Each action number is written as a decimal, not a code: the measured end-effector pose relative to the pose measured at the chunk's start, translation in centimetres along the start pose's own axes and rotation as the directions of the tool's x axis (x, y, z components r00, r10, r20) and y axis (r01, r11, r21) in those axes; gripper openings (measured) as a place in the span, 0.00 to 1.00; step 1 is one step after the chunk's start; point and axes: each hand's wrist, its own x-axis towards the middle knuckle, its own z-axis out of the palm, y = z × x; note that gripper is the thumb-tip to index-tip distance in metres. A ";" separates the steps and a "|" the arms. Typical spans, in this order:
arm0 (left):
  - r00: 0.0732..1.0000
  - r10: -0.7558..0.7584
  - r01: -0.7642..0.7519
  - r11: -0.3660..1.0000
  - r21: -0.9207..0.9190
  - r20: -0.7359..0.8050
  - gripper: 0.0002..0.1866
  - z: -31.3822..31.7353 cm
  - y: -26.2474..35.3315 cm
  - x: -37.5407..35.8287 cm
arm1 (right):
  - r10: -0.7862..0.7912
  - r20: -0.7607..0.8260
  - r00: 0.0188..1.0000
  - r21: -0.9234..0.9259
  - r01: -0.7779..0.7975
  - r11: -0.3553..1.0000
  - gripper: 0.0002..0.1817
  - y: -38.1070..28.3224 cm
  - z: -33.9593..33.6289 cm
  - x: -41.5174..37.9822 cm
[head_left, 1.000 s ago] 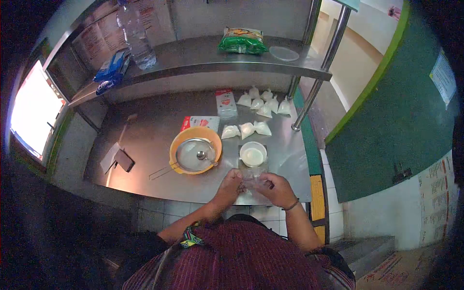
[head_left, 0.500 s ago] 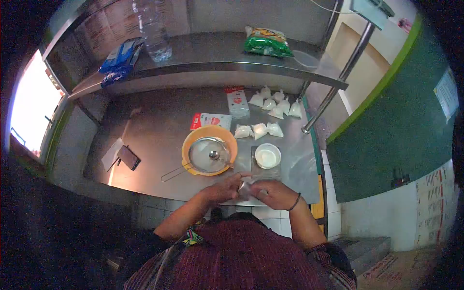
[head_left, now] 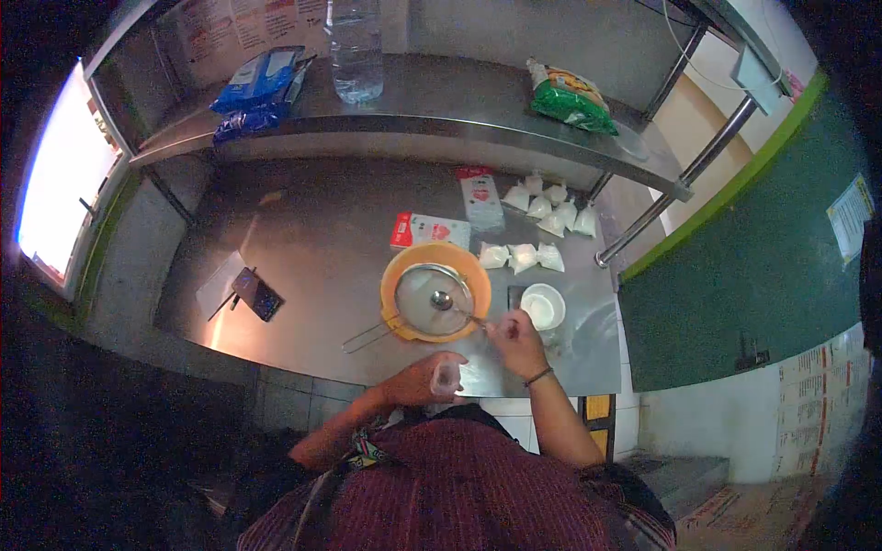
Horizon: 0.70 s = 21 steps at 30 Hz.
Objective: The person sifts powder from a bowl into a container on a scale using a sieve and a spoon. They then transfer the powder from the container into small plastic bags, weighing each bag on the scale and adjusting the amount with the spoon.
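My left hand (head_left: pixel 415 379) is wrapped round a small clear plastic bag (head_left: pixel 447 377), whose mouth gapes upward near the table's front edge. My right hand (head_left: pixel 518 345) grips the handle of a metal spoon (head_left: pixel 442 300). The spoon's round bowl rests in a wire sieve (head_left: pixel 398 296) holding white powder. Under the sieve is an orange basin (head_left: pixel 390 272), with the sieve's long handle poking out at front left. Just beyond my right hand, a white bowl (head_left: pixel 557 319) with white contents stands on a dark flat scale-like base (head_left: pixel 514 296).
Several tied bags of white powder (head_left: pixel 522 258) sit at the back right. Two red-and-white packets (head_left: pixel 432 230) lie behind the basin. A phone (head_left: pixel 257 294) is at the left. The shelf (head_left: pixel 432 96) above bears a water bottle (head_left: pixel 356 64), blue packs (head_left: pixel 262 84) and a green bag (head_left: pixel 571 99).
My hands have parted. The right has moved forward and taken hold of the spoon's handle; the left keeps the small bag, now opened up. The camera view has shifted slightly.
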 end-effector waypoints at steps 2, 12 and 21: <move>0.996 -0.087 0.087 0.996 -0.010 -0.006 0.36 -0.7 0.7 -1.6 | 0.064 -0.184 0.981 -0.310 -0.120 0.943 0.21 4.2 0.7 -0.1; 0.978 -0.208 0.208 0.978 -0.004 -0.034 0.42 -0.4 0.5 -2.7 | 0.252 -0.374 0.892 0.192 -0.192 0.962 0.19 3.5 4.7 3.0; 0.988 -0.146 0.151 0.981 0.119 -0.056 0.42 -1.7 0.5 -1.1 | -0.027 -0.427 0.904 -0.238 -0.084 0.968 0.14 -0.7 5.5 4.4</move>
